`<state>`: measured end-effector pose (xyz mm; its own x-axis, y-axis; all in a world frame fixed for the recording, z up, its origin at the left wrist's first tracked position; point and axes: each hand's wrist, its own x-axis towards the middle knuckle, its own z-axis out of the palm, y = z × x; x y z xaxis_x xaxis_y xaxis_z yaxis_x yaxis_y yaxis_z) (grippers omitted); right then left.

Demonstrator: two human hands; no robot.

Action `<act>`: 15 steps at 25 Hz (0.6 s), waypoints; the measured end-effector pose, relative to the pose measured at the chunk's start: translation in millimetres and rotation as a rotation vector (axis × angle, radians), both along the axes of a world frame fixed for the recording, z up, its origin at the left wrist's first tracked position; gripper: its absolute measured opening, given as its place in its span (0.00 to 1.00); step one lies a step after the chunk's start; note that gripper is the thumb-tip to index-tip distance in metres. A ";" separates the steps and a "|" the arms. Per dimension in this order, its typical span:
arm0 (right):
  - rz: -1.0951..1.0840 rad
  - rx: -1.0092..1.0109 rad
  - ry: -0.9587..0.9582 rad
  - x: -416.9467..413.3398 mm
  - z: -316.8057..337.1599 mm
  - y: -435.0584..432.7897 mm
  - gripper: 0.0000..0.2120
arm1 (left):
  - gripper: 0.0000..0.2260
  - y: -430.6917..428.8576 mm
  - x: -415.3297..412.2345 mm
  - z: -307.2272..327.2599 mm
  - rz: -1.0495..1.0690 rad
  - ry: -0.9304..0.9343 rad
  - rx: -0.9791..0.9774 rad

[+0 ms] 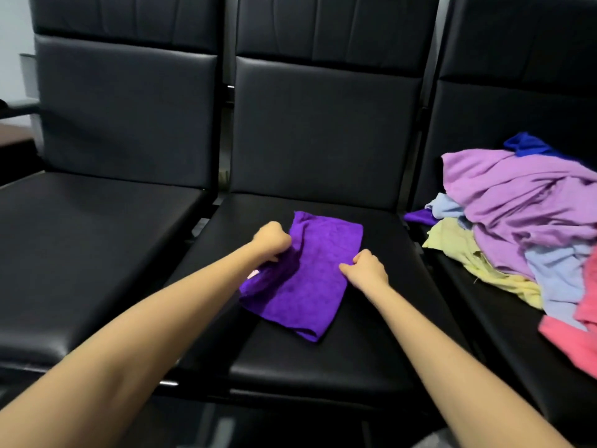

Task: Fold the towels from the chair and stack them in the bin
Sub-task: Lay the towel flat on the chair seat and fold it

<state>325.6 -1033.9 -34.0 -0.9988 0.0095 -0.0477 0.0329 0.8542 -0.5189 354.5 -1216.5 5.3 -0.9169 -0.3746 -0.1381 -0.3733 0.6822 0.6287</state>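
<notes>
Left hand [273, 241] and right hand [366, 270] each pinch the purple towel [310, 279] on the middle seat [323, 360]; towel pile [523, 221] right

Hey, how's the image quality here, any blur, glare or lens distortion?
Head view: the wide lens bows the chair backs toward the frame edges; lighting is soft, a dull sheen on the left seat, no harsh glare; the left hand shades the purple towel beneath it; the towel pile at the right edge looks slightly soft.
</notes>
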 end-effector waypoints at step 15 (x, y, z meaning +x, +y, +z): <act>-0.112 -0.609 -0.417 -4.2 33.8 -2.5 0.16 | 0.13 -25.3 6.1 4.7 0.133 -0.230 0.584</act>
<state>321.5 -1036.4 -0.1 -0.8914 -0.0394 -0.4516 0.4002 0.3996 -0.8248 360.6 -1241.8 10.0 -0.7903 -0.2864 -0.5416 -0.6009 0.1899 0.7764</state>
